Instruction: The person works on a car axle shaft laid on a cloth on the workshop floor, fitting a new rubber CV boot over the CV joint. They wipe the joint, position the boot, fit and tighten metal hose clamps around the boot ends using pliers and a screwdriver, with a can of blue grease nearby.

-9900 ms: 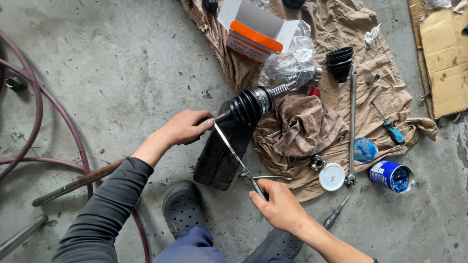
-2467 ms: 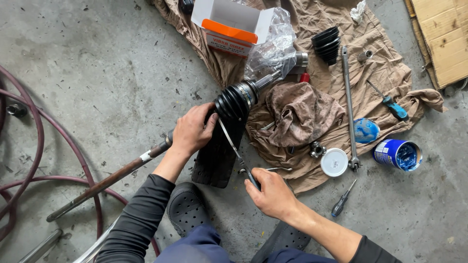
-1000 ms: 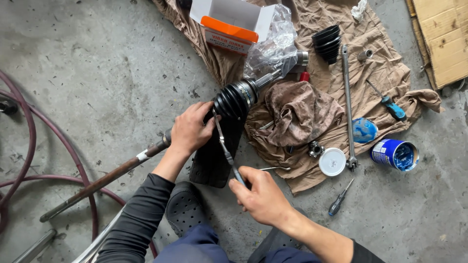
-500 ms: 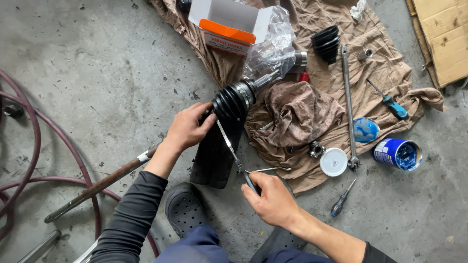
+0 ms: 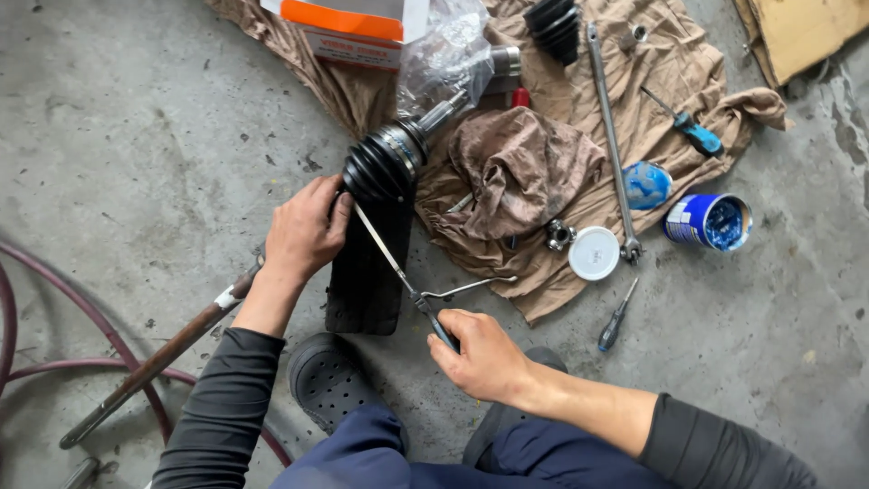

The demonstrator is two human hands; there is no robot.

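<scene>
At the right of the frame, a blue tin (image 5: 709, 221) is lying open beside its white lid (image 5: 594, 253); I am clamping my left hand (image 5: 304, 228) fingers on the ribbed black boot (image 5: 382, 163), my right hand (image 5: 482, 356) gripping the band tool (image 5: 425, 306).

A grey concrete floor (image 5: 136, 109) carries everything. A brown cloth (image 5: 634, 118) lies at one o'clock. A red hose (image 5: 54, 362) curls at eight o'clock, cardboard (image 5: 806, 32) at two.
</scene>
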